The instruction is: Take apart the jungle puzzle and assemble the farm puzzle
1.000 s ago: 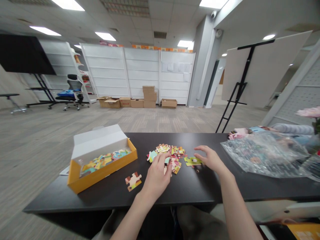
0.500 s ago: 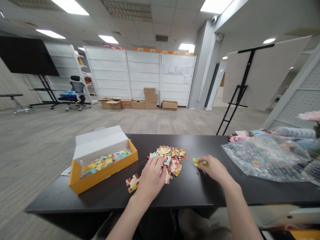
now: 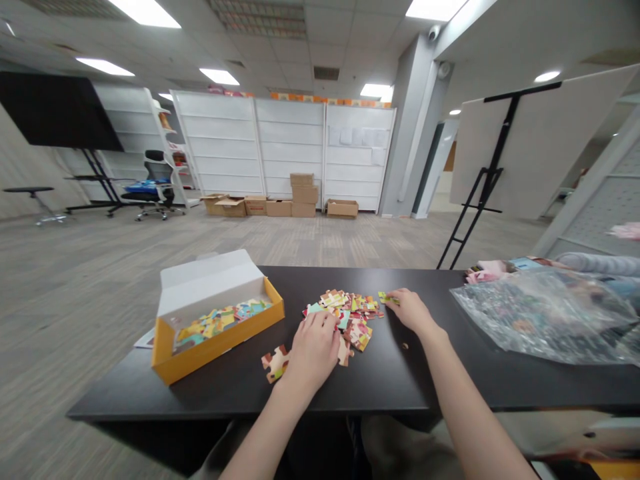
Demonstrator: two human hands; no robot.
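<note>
So the right hand point(image 3: 413, 312) has its fingertips on the far-right edge of the heap, apparently pinching a green jigsaw piece point(image 3: 383, 297) by its near-right side, with the rest of that piece poking out past the fingers. The left hand point(image 3: 315, 340) is palm down with bent fingers over the near-left part of the jigsaw pile point(image 3: 359, 328); its fingertips are lost among the pieces, so I can't tell if it's gripping one or just resting there. A brown-and-cream jigsaw piece point(image 3: 275, 363) lies by itself just left of that wrist, partly covered by it, and a tiny brown bit point(image 3: 405, 346) sits on the black table point(image 3: 385, 387) near the right forearm. More pieces are inside the open yellow box point(image 3: 225, 351) over on the left, white lid tipped back. Handling-wise, I'd guess they're thick card: light, stiff, a bit slick on the printed face, easy to slide. I'd take them by opposite edges and go easy on the knobs, since those would probably bend or fray first. As for brands, nope, I can't read any lettering on the box or pieces, and the white sheets point(image 3: 363, 137) on the back shelving are too small to make out.
</note>
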